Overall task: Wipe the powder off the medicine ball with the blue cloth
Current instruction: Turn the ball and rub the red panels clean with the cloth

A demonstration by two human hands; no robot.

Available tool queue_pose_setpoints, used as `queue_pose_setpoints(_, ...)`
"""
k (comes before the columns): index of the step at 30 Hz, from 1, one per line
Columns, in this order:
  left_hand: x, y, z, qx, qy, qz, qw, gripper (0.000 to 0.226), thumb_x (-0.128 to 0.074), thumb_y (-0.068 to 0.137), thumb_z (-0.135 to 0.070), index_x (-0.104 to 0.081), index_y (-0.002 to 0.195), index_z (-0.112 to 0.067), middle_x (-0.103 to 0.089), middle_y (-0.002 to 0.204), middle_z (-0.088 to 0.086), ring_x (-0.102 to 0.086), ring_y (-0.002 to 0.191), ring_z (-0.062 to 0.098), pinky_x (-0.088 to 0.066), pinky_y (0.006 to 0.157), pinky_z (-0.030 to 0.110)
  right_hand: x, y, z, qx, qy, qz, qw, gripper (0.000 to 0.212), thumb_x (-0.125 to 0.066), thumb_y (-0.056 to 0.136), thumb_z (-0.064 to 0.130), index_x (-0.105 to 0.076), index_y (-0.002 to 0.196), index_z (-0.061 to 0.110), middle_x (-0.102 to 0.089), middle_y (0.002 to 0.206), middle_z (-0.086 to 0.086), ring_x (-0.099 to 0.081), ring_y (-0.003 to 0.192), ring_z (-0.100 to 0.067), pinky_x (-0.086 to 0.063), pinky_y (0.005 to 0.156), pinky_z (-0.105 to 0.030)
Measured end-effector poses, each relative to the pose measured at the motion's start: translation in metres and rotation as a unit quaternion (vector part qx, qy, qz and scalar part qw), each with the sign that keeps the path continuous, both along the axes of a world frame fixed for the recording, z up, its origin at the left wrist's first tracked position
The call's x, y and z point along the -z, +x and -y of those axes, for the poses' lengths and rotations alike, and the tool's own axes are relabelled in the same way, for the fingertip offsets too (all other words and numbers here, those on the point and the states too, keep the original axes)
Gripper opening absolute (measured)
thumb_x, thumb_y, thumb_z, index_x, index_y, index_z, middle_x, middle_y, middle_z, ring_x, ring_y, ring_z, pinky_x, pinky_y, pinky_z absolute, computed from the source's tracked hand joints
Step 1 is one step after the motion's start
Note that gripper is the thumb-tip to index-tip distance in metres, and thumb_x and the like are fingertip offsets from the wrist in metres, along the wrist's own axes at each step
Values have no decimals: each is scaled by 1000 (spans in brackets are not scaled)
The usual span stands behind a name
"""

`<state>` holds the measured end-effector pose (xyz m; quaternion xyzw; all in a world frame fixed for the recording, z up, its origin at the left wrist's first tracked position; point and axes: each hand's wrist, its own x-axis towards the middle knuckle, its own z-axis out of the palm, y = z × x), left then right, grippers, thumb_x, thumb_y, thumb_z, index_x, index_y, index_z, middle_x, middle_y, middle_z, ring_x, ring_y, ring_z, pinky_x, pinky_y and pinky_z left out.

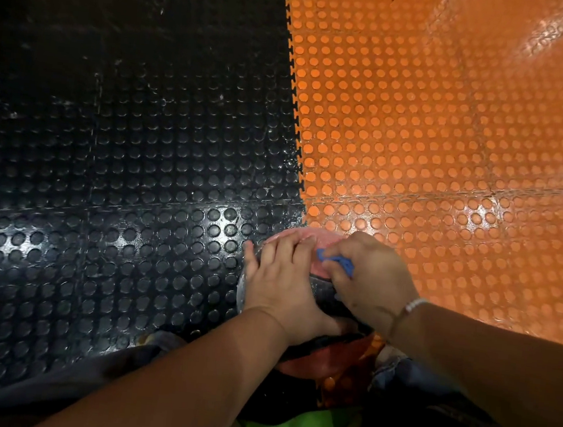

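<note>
One medicine ball point(320, 240), left hand point(283, 282) flat on it, fingers straight, right hand point(372, 277) curled round blue cloth point(339, 262)

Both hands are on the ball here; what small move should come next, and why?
Probably sweep the crumpled blue cloth leftward across the round pink-and-black medicine ball. The right hand pinches the cloth against the ball's top, the left hand lies flat on it, steadying it, and a pale, dusty-looking patch shows at the ball's left edge.
</note>
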<state>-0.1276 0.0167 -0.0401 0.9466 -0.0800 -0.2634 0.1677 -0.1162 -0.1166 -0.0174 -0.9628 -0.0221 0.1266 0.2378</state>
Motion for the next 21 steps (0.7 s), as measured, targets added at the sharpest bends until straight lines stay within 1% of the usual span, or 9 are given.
queue_pose_setpoints(2, -1, 3, 0, 6, -5, -1, 1000, 125, -64, 50, -82, -11, 149, -27, -12, 151, -7, -7, 142, 18, 14, 114, 53, 5, 5, 8, -7, 19, -2, 1000, 15, -66, 82, 19, -72, 95, 19, -64, 94, -3, -60, 86, -24, -44, 78, -27)
queue_pose_setpoints(5, 0, 7, 5, 1, -16, 0, 1000, 127, -61, 47, -86, -12, 149, -29, -13, 151, -8, -8, 142, 17, 15, 114, 53, 20, 28, 21, 161, 46, -88, 982, 15, -59, 88, 24, -70, 97, 21, -66, 97, -1, -58, 87, -18, -40, 74, -22)
queue_pose_setpoints(6, 0, 8, 5, -4, -19, -1, 1000, 127, -62, 46, -85, -13, 148, -29, -14, 150, -8, -9, 142, 17, 15, 114, 52, 23, 30, 20, 177, 31, -88, 980, 15, -58, 89, 25, -70, 98, 22, -66, 96, 0, -56, 83, -15, -38, 72, -20)
queue_pose_setpoints(8, 3, 11, 4, -16, -22, -3, 1000, 126, -64, 46, -83, -14, 148, -29, -16, 148, -9, -11, 141, 16, 16, 113, 51, 21, 26, 10, 122, -3, -53, 991, 17, -59, 87, 24, -71, 100, 22, -64, 97, 1, -53, 83, -15, -37, 73, -19)
queue_pose_setpoints(11, 4, 14, 0, -25, -22, -7, 999, 122, -66, 49, -77, -13, 148, -29, -18, 148, -9, -13, 141, 16, 14, 114, 51, 8, 8, 1, -1, 50, 19, 999, 15, -68, 78, 21, -74, 91, 21, -66, 90, 2, -60, 85, -20, -46, 80, -26)
queue_pose_setpoints(13, 4, 18, -1, -23, -29, -13, 999, 122, -65, 49, -78, -14, 148, -29, -19, 149, -9, -13, 141, 17, 15, 113, 50, 12, 11, 9, -36, 69, 33, 996, 13, -70, 75, 22, -75, 87, 20, -67, 84, 2, -63, 82, -22, -48, 78, -28)
queue_pose_setpoints(16, 4, 26, -7, 11, -45, -22, 999, 131, -64, 44, -85, -8, 150, -33, -12, 153, -11, -10, 143, 15, 19, 111, 49, 21, 31, 16, 65, 81, -20, 994, 14, -65, 84, 22, -73, 95, 20, -63, 92, 1, -57, 88, -17, -42, 81, -24)
queue_pose_setpoints(19, 3, 31, -12, 44, -27, -18, 999, 138, -63, 39, -88, 0, 150, -35, -7, 156, -13, -7, 144, 13, 23, 107, 48, 27, 51, 15, 155, 58, -35, 986, 14, -62, 86, 25, -72, 96, 22, -66, 102, -2, -59, 95, -19, -42, 80, -24)
queue_pose_setpoints(21, 4, 32, -10, 37, -24, -14, 999, 136, -62, 40, -89, -1, 150, -35, -8, 156, -13, -8, 144, 13, 24, 106, 47, 22, 48, 13, 130, 32, -39, 990, 14, -62, 85, 25, -71, 95, 24, -66, 103, -3, -59, 95, -21, -42, 80, -24)
